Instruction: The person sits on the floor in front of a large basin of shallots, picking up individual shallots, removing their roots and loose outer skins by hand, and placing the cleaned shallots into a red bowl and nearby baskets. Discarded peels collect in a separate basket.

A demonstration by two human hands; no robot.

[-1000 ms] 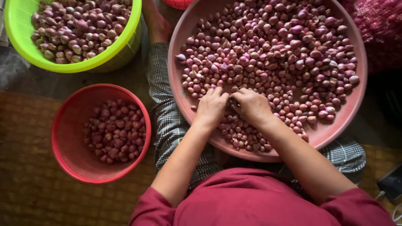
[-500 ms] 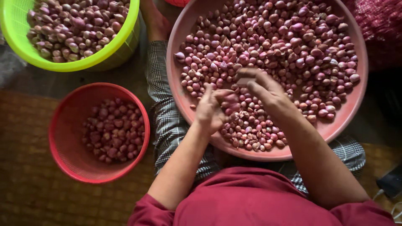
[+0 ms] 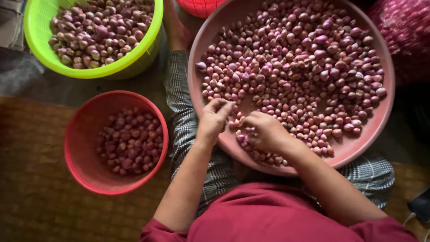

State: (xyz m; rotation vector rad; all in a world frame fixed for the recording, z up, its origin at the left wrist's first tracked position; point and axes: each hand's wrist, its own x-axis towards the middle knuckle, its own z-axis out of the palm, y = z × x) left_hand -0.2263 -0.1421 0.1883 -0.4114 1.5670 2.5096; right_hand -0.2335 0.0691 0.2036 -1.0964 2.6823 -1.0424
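A wide pink tray (image 3: 371,134) rests on my lap, heaped with several small purple shallots (image 3: 304,71). My left hand (image 3: 213,118) sits at the tray's near left rim, fingers curled over a few shallots, whether gripping them I cannot tell. My right hand (image 3: 265,131) lies just beside it on the pile near the front edge, fingers bent down around shallots beneath the palm. The two hands are almost touching.
A red basket (image 3: 80,148) with dark shallots stands on the woven mat at my left. A lime-green basket (image 3: 40,54) of bigger shallots sits at the upper left. A red mesh sack (image 3: 403,31) lies at the upper right; another red container (image 3: 201,6) peeks in at top.
My right hand has pulled back from the middle of the tray toward the near edge, closing in beside the left hand. The view has shifted to the left, so everything lies further right.
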